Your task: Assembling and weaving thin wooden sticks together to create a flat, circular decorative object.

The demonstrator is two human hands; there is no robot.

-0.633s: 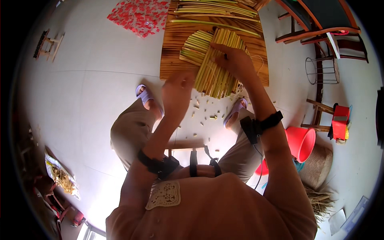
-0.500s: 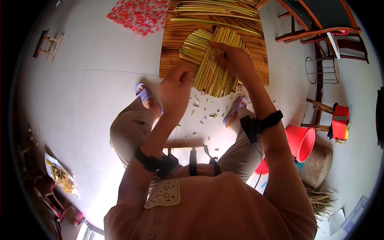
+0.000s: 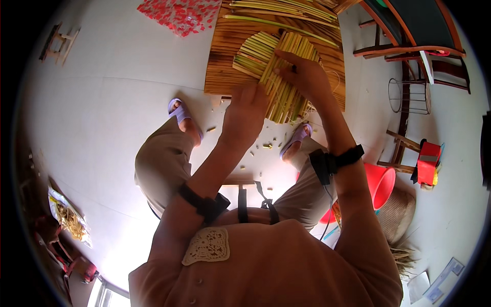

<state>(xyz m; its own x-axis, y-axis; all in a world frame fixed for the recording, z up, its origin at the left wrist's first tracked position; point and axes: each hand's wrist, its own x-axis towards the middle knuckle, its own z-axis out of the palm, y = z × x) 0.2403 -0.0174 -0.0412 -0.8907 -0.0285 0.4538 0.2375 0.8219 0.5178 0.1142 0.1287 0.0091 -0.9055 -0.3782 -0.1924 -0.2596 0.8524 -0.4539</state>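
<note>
A mat of green-yellow plant stalks [image 3: 283, 106], laid side by side and tied with pale string, lies tilted at the near part of the wooden table. My right hand [image 3: 309, 79] rests over its upper part, thumb and fingers gripping the stalks near the left edge. Close against the mat's lower left edge is my left hand [image 3: 246, 110], its fingers curled together; what they pinch, if anything, is hidden. A second, fan-shaped bundle of stalks [image 3: 251, 53] shows to the left, partly under the mat. Loose string [image 3: 335, 77] curls at the mat's right.
Long loose stalks [image 3: 281, 21] lie across the far part of the wooden table [image 3: 217, 77]. Cut stalk bits [image 3: 267, 146] litter the floor between my feet. A red-patterned plastic sheet [image 3: 179, 15] is at the far left. Chairs [image 3: 409, 48] and a red bucket [image 3: 379, 185] stand right.
My left hand has moved right and come up to the mat's left edge; before, it was raised apart from it. The right hand stays on the mat. The whole view has shifted slightly.
</note>
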